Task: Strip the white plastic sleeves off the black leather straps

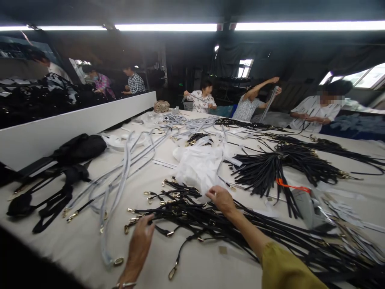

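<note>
A heap of thin black straps with gold clasps (186, 212) lies on the white table (90, 245) in front of me. My left hand (140, 241) hovers at the near left edge of the heap, fingers bent and apart, its fingertips touching a strap. My right hand (221, 198) reaches further in, fingers curled down onto the straps beside a crumpled white plastic bag (200, 166). What its fingers pinch is hidden. A mustard sleeve (285, 269) covers my right forearm.
Pale grey straps (120, 180) run along the left, black bags (78, 148) beside them. A big bundle of black straps (270, 168) with an orange tie (290, 186) lies right. A white divider board (75, 120) stands left. Other people work at the far end (201, 98).
</note>
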A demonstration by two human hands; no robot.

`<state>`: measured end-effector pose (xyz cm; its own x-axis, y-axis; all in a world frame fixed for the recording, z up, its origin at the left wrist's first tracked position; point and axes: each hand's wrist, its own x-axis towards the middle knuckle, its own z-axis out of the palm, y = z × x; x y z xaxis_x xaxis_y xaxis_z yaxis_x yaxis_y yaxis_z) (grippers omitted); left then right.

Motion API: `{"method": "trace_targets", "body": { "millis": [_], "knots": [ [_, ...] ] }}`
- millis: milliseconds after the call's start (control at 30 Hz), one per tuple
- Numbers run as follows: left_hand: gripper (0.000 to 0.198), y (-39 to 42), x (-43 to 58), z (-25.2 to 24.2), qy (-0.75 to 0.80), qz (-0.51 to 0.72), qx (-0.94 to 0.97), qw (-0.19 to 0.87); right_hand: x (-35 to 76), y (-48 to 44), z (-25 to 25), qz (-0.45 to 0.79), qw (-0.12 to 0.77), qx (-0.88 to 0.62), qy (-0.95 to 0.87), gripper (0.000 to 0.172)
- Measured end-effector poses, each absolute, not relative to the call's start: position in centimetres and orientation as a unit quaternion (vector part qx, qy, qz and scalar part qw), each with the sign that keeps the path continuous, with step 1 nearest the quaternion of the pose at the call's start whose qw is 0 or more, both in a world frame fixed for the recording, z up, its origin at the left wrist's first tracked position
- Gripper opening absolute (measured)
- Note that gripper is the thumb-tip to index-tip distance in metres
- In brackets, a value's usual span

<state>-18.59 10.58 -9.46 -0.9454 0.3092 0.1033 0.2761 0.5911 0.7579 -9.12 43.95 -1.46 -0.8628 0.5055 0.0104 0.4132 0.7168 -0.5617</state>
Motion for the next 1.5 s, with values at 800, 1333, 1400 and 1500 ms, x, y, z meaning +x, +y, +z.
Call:
{"method": "trace_targets", "body": {
  "millis": [800,1333,1400,1500],
  "knots": [
    [0.038,26.6,-9.9,-9.4,0.718,0.652,0.096,0.225,-0.4,40.7,-7.2,0.352,0.016,-0.153,-0.923,0.026],
    [0.037,21.8,-9.6,-6.1,0.933,0.244,0.265,-0.027,9.6,42.9,-13.1,0.195,-0.081,-0.204,-0.956,0.057],
    [0.027,20.7,-10.1,-3.4,0.906,0.372,0.199,-0.033,9.3,43.2,-12.8,0.199,-0.061,-0.204,-0.957,0.045],
    [0.015,18.9,-11.7,0.4,0.762,0.645,0.054,0.015,8.8,43.6,-12.6,0.201,-0.049,-0.210,-0.956,0.028]
  ]
}}
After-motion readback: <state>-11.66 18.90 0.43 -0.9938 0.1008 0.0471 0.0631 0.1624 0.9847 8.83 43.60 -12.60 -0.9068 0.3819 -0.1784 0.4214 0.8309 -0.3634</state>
